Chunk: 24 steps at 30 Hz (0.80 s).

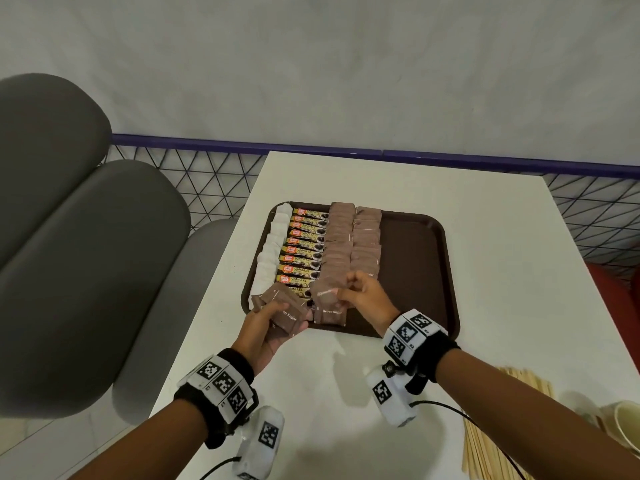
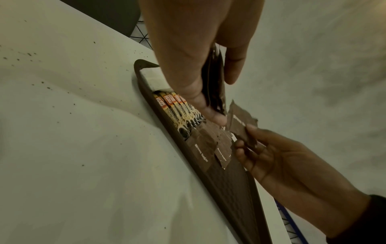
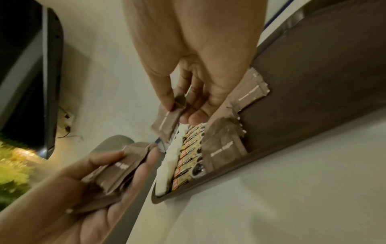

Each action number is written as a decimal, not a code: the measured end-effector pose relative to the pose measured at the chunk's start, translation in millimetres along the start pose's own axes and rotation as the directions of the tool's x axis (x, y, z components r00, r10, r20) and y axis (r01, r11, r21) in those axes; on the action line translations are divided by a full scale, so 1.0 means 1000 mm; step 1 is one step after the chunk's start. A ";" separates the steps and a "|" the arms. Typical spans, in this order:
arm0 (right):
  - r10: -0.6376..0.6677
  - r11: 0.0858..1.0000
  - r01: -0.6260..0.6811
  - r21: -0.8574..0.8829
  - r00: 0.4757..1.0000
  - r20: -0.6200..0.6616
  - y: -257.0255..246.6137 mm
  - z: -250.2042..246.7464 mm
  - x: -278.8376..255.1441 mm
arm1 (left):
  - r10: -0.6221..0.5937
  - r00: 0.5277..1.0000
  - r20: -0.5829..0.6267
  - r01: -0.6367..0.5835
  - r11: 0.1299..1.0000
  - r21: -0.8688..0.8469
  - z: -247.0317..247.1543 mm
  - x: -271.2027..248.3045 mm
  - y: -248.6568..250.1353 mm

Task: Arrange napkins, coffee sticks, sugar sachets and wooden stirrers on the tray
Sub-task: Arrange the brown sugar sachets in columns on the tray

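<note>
A single brown paper sugar sachet (image 1: 323, 295), flat and rectangular with crimped ends, hangs pinched between the thumb and fingertips of my right hand (image 1: 363, 296), just above the near edge of the tray. My right fingers are curled inward around its top corner.

My left hand (image 1: 268, 323) is held palm up, thumb pressed across a fanned stack of brown sugar sachets (image 1: 282, 311); white lettering on the top one reads "Brown Sugar". This hand hovers at the tray's near left corner.

The dark brown rectangular plastic tray (image 1: 415, 271), with rounded corners and a raised rim, lies on a white table (image 1: 502, 306). Along its left edge runs a column of folded white paper napkins (image 1: 273, 247). Beside them lies a column of slim coffee sticks (image 1: 304, 251), gold and black with an orange logo patch; the word "GRANULES" is legible, the brand name is too small to read. Next come two columns of overlapping brown sachets laid on the tray (image 1: 353, 237), the nearest one also marked "Brown Sugar". The tray's right part is bare.

At the table's near right corner lies a bundle of pale flat wooden stirrers (image 1: 491, 445), well apart from the tray, with a cream paper cup (image 1: 628, 427) next to it.

Both wrists wear black bands carrying white blocks printed with black square codes (image 1: 410, 332).
</note>
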State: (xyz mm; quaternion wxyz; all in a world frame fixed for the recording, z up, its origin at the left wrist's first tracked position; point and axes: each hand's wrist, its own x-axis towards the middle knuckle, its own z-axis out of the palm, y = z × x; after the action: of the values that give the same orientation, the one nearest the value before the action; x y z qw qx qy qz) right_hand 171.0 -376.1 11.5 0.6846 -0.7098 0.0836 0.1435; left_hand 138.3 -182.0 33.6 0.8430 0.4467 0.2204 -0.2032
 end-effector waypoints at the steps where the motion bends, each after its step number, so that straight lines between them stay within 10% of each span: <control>1: 0.004 1.000 -0.003 0.009 0.998 -0.065 0.003 -0.007 0.001 | -0.005 1.000 -0.010 0.005 1.000 0.002 -0.001 -0.001 0.000; 8: 0.077 0.981 -0.158 -0.113 0.850 -0.521 0.022 -0.046 0.017 | 0.005 0.999 -0.052 -0.002 0.998 0.063 -0.011 0.002 -0.004; 24: 0.117 0.735 -0.459 -0.499 0.811 -0.573 0.031 -0.038 0.039 | 0.003 1.000 -0.020 -0.001 0.994 0.107 -0.010 0.009 0.000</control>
State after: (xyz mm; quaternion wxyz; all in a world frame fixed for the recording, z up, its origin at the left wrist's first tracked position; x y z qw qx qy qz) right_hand 201.2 -412.0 -29.1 0.3356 -0.8819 0.3213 0.0801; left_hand 143.9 -174.8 22.9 0.8158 0.4935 0.2170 -0.2094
